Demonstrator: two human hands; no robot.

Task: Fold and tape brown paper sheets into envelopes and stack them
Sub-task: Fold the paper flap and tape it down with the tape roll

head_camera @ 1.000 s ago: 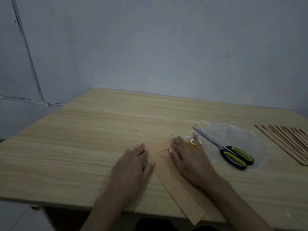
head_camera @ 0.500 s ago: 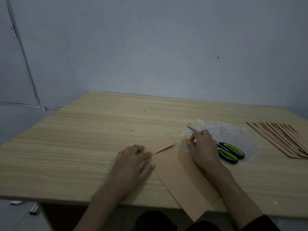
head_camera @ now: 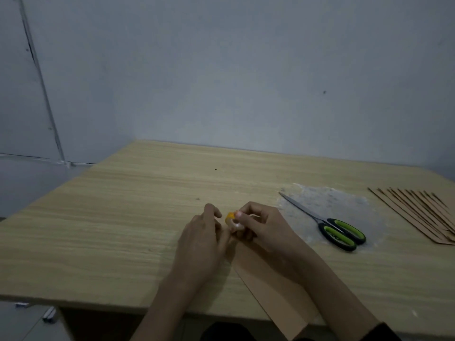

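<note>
The folded brown paper sheet (head_camera: 270,286) lies flat in the lower middle of the frame. Its near end sticks out past the edge of the table (head_camera: 110,230). Just above it, the right hand (head_camera: 268,230) pinches a small tape roll (head_camera: 232,221) with curled fingers. The left hand (head_camera: 204,239) curls its fingers beside the roll; I cannot tell if it has the tape end. Both hands are busy with the roll, so the fold may pop open or the sheet may slide off. The tape may stick to itself or go on crooked. Scissors (head_camera: 337,230) lie to the right. The stack of envelopes (head_camera: 418,215) sits at the far right.
</note>
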